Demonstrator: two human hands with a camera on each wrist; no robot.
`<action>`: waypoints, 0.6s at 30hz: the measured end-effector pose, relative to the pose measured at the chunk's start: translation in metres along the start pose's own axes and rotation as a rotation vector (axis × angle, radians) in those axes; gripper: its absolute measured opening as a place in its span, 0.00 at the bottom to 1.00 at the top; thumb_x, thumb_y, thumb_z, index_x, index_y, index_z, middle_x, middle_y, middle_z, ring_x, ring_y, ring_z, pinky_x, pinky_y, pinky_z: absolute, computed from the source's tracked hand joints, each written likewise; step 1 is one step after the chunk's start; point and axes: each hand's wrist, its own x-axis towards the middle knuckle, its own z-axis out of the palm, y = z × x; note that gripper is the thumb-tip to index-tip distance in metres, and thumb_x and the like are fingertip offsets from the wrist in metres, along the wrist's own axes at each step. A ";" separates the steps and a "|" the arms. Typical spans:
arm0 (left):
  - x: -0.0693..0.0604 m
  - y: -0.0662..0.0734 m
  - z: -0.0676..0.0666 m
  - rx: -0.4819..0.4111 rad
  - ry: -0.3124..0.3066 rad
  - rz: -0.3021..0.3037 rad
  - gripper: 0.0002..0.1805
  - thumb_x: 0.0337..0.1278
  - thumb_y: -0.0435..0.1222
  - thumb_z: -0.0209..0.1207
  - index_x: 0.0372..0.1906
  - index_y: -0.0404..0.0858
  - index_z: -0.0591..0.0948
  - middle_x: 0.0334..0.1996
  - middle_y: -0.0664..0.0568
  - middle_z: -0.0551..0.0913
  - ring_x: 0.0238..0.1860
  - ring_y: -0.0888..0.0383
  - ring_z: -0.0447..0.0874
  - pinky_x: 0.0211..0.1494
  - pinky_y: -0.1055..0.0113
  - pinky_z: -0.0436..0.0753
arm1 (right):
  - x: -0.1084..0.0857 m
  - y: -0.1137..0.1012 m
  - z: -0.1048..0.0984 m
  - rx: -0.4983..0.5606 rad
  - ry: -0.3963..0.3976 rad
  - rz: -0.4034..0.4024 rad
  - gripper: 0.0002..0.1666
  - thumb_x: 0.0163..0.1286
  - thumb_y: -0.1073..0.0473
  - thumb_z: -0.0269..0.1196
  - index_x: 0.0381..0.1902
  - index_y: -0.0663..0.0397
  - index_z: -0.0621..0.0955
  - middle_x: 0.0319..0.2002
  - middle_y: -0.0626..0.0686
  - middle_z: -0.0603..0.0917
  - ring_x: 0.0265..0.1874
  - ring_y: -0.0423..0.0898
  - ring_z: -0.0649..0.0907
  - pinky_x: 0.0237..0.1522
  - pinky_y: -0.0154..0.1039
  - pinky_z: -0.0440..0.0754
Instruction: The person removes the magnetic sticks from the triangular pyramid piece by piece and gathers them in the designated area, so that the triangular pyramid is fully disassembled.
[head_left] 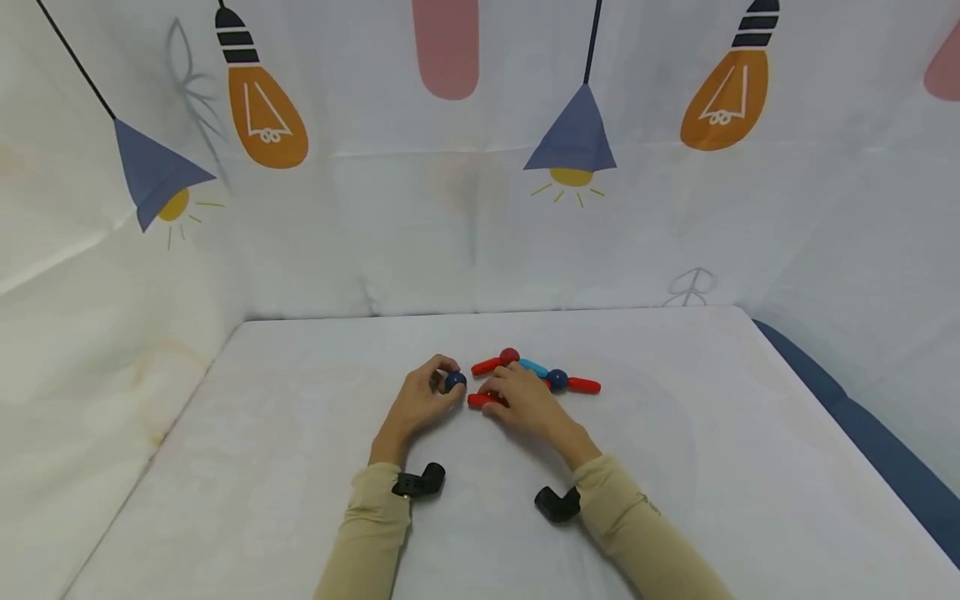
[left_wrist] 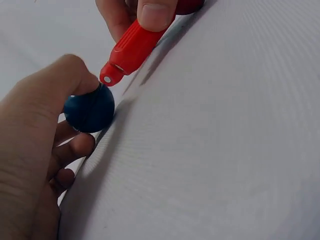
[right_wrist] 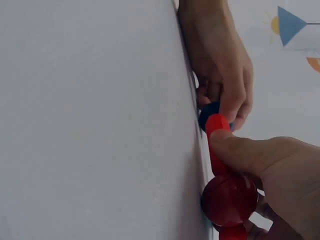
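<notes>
My left hand (head_left: 422, 403) pinches a dark blue ball (head_left: 455, 381) between thumb and fingers. My right hand (head_left: 527, 406) grips a red stick (head_left: 480, 401), whose free end points at the ball. In the left wrist view the stick's tip (left_wrist: 108, 76) is right at the blue ball (left_wrist: 90, 109); whether they touch I cannot tell. In the right wrist view a dark red ball (right_wrist: 230, 200) joins the other end of the red stick (right_wrist: 217, 150), with another red piece (right_wrist: 233, 232) beyond it.
Past my right hand lie a red stick (head_left: 486, 367), a red ball (head_left: 509, 356), a light blue stick (head_left: 533, 367), a dark blue ball (head_left: 557, 380) and another red stick (head_left: 584, 386) in a joined line. A white table (head_left: 300, 375) meets a patterned cloth (head_left: 420, 233) behind.
</notes>
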 end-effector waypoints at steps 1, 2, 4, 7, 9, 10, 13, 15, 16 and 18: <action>0.000 0.000 0.001 -0.005 0.016 -0.013 0.14 0.52 0.39 0.64 0.44 0.49 0.77 0.37 0.56 0.80 0.32 0.62 0.74 0.37 0.69 0.72 | -0.001 0.001 0.001 0.013 0.005 0.004 0.14 0.62 0.50 0.65 0.43 0.49 0.84 0.40 0.48 0.82 0.42 0.45 0.75 0.49 0.42 0.73; 0.001 0.000 0.001 -0.006 0.034 -0.027 0.14 0.52 0.40 0.64 0.44 0.49 0.77 0.39 0.56 0.80 0.34 0.62 0.75 0.38 0.70 0.72 | -0.003 0.002 0.002 0.017 0.013 0.010 0.14 0.62 0.50 0.65 0.43 0.49 0.84 0.41 0.48 0.82 0.43 0.45 0.75 0.49 0.41 0.74; 0.003 0.001 0.001 -0.007 0.067 -0.044 0.14 0.54 0.40 0.64 0.46 0.48 0.77 0.39 0.56 0.81 0.34 0.61 0.76 0.38 0.69 0.73 | -0.004 0.004 0.003 0.031 0.035 0.021 0.14 0.62 0.50 0.65 0.43 0.49 0.84 0.42 0.48 0.82 0.43 0.45 0.75 0.48 0.41 0.74; 0.010 0.004 -0.002 -0.013 0.116 -0.056 0.15 0.56 0.40 0.62 0.49 0.46 0.77 0.38 0.53 0.81 0.35 0.59 0.76 0.38 0.68 0.74 | -0.006 0.007 0.003 0.039 0.055 0.040 0.14 0.61 0.50 0.66 0.43 0.47 0.83 0.43 0.48 0.82 0.41 0.45 0.74 0.46 0.40 0.74; 0.016 0.006 -0.004 -0.004 0.144 -0.067 0.16 0.58 0.40 0.61 0.51 0.45 0.76 0.40 0.52 0.81 0.36 0.58 0.77 0.38 0.66 0.75 | -0.006 0.008 0.002 0.051 0.065 0.044 0.14 0.61 0.50 0.66 0.43 0.47 0.83 0.43 0.49 0.82 0.41 0.45 0.74 0.45 0.40 0.73; 0.020 0.006 -0.005 0.005 0.154 -0.071 0.16 0.58 0.39 0.60 0.52 0.44 0.76 0.41 0.51 0.81 0.38 0.57 0.77 0.38 0.65 0.75 | -0.006 0.009 0.001 0.053 0.067 0.048 0.14 0.61 0.50 0.66 0.43 0.47 0.83 0.43 0.49 0.82 0.41 0.45 0.73 0.45 0.40 0.74; 0.031 0.006 -0.007 0.056 0.157 -0.088 0.17 0.58 0.38 0.60 0.53 0.43 0.76 0.45 0.49 0.81 0.41 0.55 0.78 0.41 0.63 0.75 | -0.007 0.011 -0.001 0.064 0.072 0.055 0.14 0.61 0.51 0.66 0.44 0.46 0.83 0.43 0.48 0.82 0.40 0.43 0.73 0.44 0.39 0.73; 0.039 0.004 -0.009 0.097 0.146 -0.091 0.17 0.58 0.38 0.60 0.53 0.43 0.76 0.46 0.49 0.81 0.43 0.53 0.78 0.43 0.61 0.75 | -0.008 0.012 -0.002 0.074 0.072 0.049 0.13 0.62 0.51 0.66 0.44 0.46 0.82 0.42 0.47 0.81 0.39 0.42 0.72 0.43 0.37 0.73; 0.043 0.003 -0.009 0.113 0.143 -0.087 0.17 0.58 0.38 0.60 0.53 0.42 0.76 0.45 0.48 0.82 0.43 0.52 0.78 0.44 0.60 0.74 | -0.008 0.013 -0.003 0.080 0.070 0.045 0.13 0.62 0.51 0.66 0.44 0.45 0.82 0.41 0.46 0.81 0.38 0.41 0.72 0.43 0.37 0.74; 0.051 0.003 -0.011 0.135 0.133 -0.079 0.17 0.58 0.37 0.60 0.53 0.42 0.76 0.46 0.47 0.82 0.44 0.52 0.78 0.45 0.58 0.75 | -0.009 0.014 -0.006 0.113 0.068 0.043 0.13 0.63 0.52 0.65 0.45 0.46 0.82 0.41 0.46 0.81 0.37 0.41 0.73 0.42 0.36 0.75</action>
